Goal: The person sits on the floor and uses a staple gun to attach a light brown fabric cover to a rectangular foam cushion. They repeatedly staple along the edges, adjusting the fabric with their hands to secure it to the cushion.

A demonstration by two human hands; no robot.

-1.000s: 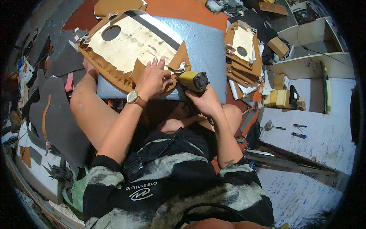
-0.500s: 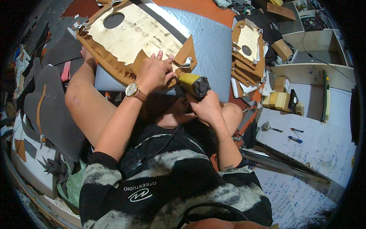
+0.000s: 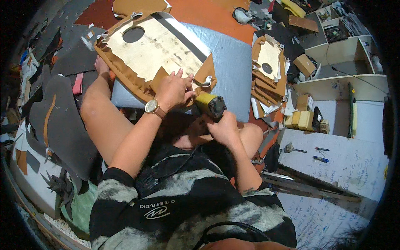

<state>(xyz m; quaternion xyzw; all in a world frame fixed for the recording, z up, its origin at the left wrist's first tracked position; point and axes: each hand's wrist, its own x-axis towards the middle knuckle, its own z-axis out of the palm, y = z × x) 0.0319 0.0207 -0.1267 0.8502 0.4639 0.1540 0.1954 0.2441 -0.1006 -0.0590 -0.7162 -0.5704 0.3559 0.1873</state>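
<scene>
A pale board panel (image 3: pixel 162 48) with a round hole lies on a blue-grey padded block, wrapped at its edges by a brown leather-like cover (image 3: pixel 121 73). My left hand (image 3: pixel 174 89) rests at the panel's near edge, thumb and forefinger pinching the folded cover, the other fingers laid over it. A loose corner flap (image 3: pixel 204 71) of the cover stands up just to the right. My right hand (image 3: pixel 225 129) is wrapped around a yellow and black staple gun (image 3: pixel 210 104). Its nose, close to my left fingers at the near edge, is hidden.
The blue-grey padded block (image 3: pixel 235 62) stands between my legs. A stack of similar brown-edged panels (image 3: pixel 268 68) lies to its right. Farther right are yellow blocks (image 3: pixel 303 119) and a white board (image 3: pixel 346 162) with pens. Dark grey sheet material (image 3: pixel 66 121) lies at left.
The whole view has shifted, so the panel sits lower in the picture. Both hands keep nearly the same hold, and the staple gun has come slightly left relative to the panel.
</scene>
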